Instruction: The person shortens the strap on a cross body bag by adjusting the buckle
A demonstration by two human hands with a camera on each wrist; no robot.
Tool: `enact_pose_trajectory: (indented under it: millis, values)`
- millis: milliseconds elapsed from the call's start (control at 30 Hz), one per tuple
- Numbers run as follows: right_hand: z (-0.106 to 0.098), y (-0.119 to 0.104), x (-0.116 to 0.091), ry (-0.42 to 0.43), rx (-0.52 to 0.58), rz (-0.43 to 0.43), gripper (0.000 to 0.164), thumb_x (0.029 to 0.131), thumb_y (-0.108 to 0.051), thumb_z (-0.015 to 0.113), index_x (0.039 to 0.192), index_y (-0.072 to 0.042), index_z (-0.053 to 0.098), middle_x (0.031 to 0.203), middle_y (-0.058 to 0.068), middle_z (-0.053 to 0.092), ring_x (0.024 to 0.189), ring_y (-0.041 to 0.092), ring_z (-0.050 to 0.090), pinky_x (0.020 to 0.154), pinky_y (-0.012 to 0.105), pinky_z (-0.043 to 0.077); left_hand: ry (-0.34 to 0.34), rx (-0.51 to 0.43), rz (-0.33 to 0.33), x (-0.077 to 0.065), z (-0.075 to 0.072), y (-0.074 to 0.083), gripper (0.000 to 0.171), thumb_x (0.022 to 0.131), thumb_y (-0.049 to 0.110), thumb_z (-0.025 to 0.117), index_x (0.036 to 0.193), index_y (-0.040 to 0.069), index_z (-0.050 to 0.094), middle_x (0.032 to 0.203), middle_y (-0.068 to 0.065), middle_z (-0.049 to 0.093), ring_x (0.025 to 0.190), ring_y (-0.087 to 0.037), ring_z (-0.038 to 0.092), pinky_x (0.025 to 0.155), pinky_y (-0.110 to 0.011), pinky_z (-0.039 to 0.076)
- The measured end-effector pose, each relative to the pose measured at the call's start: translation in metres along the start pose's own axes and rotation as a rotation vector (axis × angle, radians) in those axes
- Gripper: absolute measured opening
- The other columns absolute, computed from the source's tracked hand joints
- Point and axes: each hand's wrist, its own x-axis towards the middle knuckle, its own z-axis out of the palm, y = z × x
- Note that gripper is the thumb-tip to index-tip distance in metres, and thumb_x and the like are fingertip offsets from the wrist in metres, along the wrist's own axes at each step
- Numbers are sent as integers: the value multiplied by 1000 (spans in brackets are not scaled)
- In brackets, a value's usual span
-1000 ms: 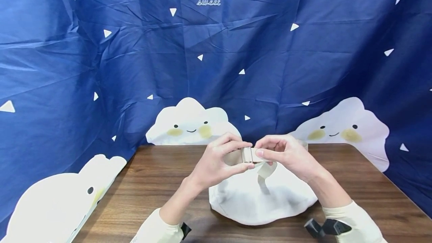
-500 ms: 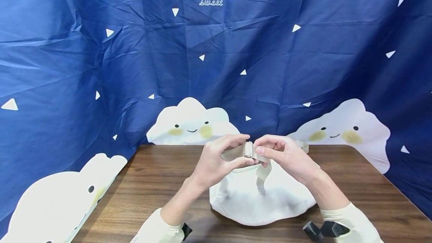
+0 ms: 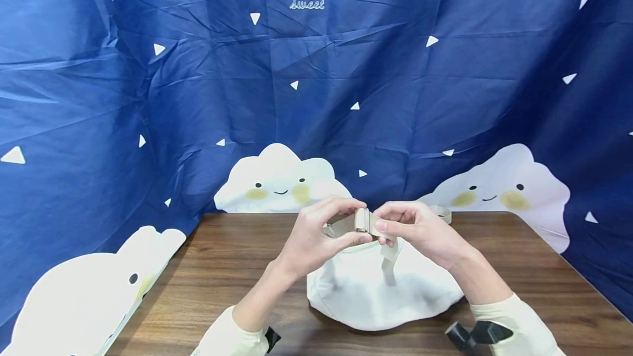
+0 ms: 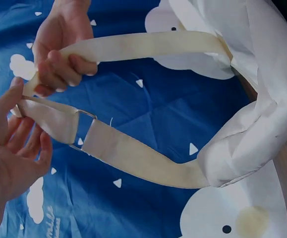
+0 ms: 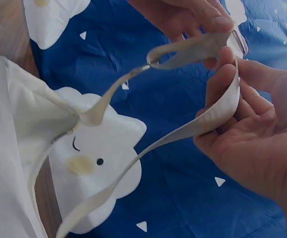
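Note:
A white fabric bag (image 3: 381, 295) lies on the table, its cream webbing strap (image 4: 138, 156) raised in both hands. My left hand (image 3: 314, 235) pinches a metal slide buckle (image 3: 362, 220) between thumb and fingertips, with strap webbing running through it. Close at its right, my right hand (image 3: 427, 229) pinches the strap between thumb and curled fingers. In the left wrist view, a rectangular metal ring (image 4: 87, 114) joins the looped webbing to the strap piece leading to the bag. The right wrist view shows the other length of strap (image 5: 168, 139) running from the right hand toward the bag.
The bag stands on a brown wood-grain table (image 3: 237, 268). Behind it hangs a blue curtain (image 3: 316, 70) with white clouds and triangles. A strap loop (image 3: 441, 213) shows past the right hand, near the table's back edge.
The buckle has turned in the left fingers and sits slightly higher. The webbing at its right has gone from nearly level to sloping down. Both hands keep nearly the same place.

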Motion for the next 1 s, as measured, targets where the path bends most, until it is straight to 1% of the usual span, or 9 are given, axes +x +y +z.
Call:
enact_pose_trajectory:
  millis: [100, 233, 400, 500, 600, 667, 767, 900, 1000]
  values:
    - [4, 1, 1, -32, 61, -16, 13, 102, 0, 57, 110, 2, 67, 84, 9, 65, 74, 20, 58, 74, 33, 49, -17, 9, -4, -2, 2, -1, 46, 78, 14, 91, 118, 7, 70, 109, 2, 70, 102, -7, 64, 85, -30, 55]
    - [4, 0, 1, -43, 80, -19, 15, 103, -1, 55, 112, 3, 66, 84, 10, 65, 78, 23, 60, 78, 35, 50, -20, 8, -16, -2, 2, 0, 44, 79, 15, 91, 116, 8, 70, 107, 3, 70, 99, -5, 64, 82, -31, 56]
    - [-8, 5, 1, -47, 102, -34, 18, 105, -2, 50, 113, 3, 66, 83, 10, 64, 85, 26, 61, 85, 35, 48, 32, -10, -55, 0, -4, 2, 44, 78, 12, 91, 116, 8, 71, 106, 1, 72, 98, -10, 66, 80, -33, 57]
    - [-16, 12, 1, -62, 144, -41, 21, 104, 1, 48, 114, 1, 66, 86, 10, 64, 86, 24, 60, 84, 32, 47, 59, 6, -81, -1, -7, 2, 45, 77, 13, 91, 117, 9, 70, 106, 2, 72, 100, -11, 66, 84, -33, 55]
    - [-19, 19, 2, -86, 179, -43, 23, 103, 5, 47, 115, 1, 66, 87, 9, 64, 87, 23, 60, 83, 32, 47, 62, 12, -93, -2, -8, 2, 45, 77, 15, 91, 117, 11, 70, 106, 4, 72, 101, -10, 66, 85, -31, 54]
    - [-19, 22, 3, -91, 185, -38, 23, 102, 6, 48, 115, 0, 67, 87, 8, 65, 87, 23, 61, 82, 32, 48, 49, 3, -92, -2, -8, 1, 45, 78, 15, 91, 117, 10, 70, 107, 5, 71, 100, -10, 65, 84, -31, 54]
    - [-17, 23, 4, -78, 177, -36, 21, 102, 5, 51, 114, 0, 67, 87, 8, 66, 87, 23, 61, 81, 33, 48, 9, -9, -77, -2, -6, -1, 46, 79, 13, 90, 119, 9, 69, 108, 4, 71, 100, -9, 64, 82, -32, 56]
    - [-12, 21, 5, -60, 166, -33, 19, 102, 4, 52, 113, 0, 67, 85, 6, 65, 85, 23, 61, 80, 34, 49, -66, -30, -69, -3, -1, -5, 48, 80, 11, 89, 122, 8, 66, 111, 3, 69, 100, -8, 63, 85, -31, 56]
    - [-9, 19, 5, -63, 160, -25, 19, 102, 3, 53, 114, 1, 67, 84, 5, 64, 84, 23, 61, 82, 34, 49, -105, -34, -70, -5, 2, -7, 46, 81, 11, 88, 121, 9, 66, 109, 4, 67, 99, -7, 63, 87, -32, 55]
